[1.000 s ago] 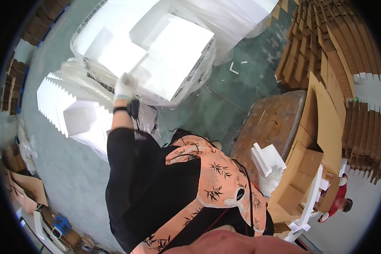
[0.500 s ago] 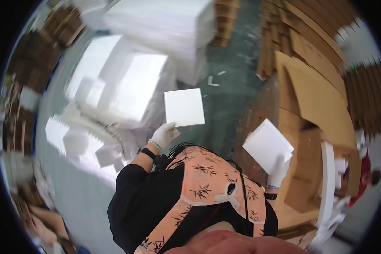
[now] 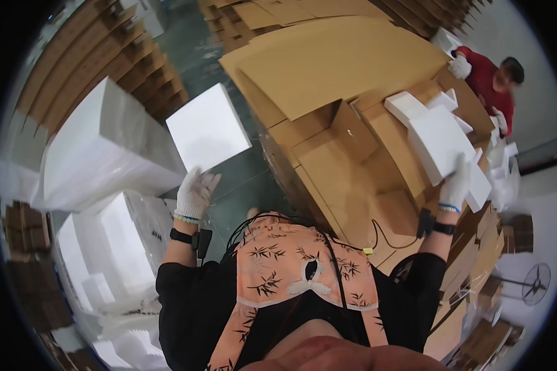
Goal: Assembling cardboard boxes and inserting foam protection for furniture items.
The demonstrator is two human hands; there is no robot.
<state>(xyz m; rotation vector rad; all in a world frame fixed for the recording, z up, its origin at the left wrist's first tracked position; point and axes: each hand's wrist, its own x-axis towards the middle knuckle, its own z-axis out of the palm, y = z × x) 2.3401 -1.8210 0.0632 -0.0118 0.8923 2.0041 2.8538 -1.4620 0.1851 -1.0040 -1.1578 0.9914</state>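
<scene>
My left hand (image 3: 195, 194), in a white glove, grips the near edge of a square white foam board (image 3: 208, 127). That board is held up over the green floor, tilted. On the right, my gloved right hand (image 3: 455, 185) is closed on the near end of another white foam board (image 3: 440, 143). This one is above the cardboard at the far side of the work surface, among other white foam pieces (image 3: 406, 107). Whether it rests on them I cannot tell. Part of the grip is hidden behind the right fingers.
An open cardboard box (image 3: 346, 167) with raised flaps lies in front of me. Flat cardboard sheets (image 3: 315, 62) are stacked beyond it. Plastic-wrapped white foam stacks (image 3: 105, 148) stand at left. A co-worker in red (image 3: 492, 86) is at the far right. A black cable (image 3: 393, 247) crosses the cardboard.
My view has turned right, toward the cardboard. My right hand has reached outward with its foam board to the other foam pieces. The left hand keeps its board.
</scene>
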